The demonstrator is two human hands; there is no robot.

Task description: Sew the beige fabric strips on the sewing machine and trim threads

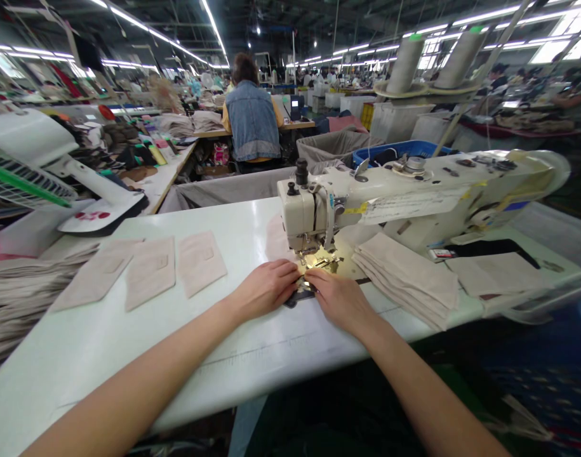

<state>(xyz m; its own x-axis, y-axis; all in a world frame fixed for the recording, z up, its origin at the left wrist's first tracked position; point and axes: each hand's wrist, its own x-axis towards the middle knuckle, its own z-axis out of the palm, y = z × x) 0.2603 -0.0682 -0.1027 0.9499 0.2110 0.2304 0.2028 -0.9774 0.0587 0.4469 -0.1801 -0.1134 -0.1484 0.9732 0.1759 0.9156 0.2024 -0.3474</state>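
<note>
Both hands meet at the needle area of a cream sewing machine (309,212). My left hand (267,287) rests on the pale table (252,355), fingers bent and pressed together, with their tips just left of the lit metal needle plate (335,263). From the other side, my right hand (340,295) reaches in, its fingers closed near the presser foot. Whatever is under the fingertips is hidden or too small to name. A beige fabric piece (275,236) lies flat just behind my left hand, partly covered by the machine head.
Three beige pieces with small tabs, one a fabric panel (150,270), lie at left beside a fabric stack (14,304). Another folded stack (407,273) sits right of the needle. A white fan (37,146) stands at far left; a person (252,114) sits ahead, facing away.
</note>
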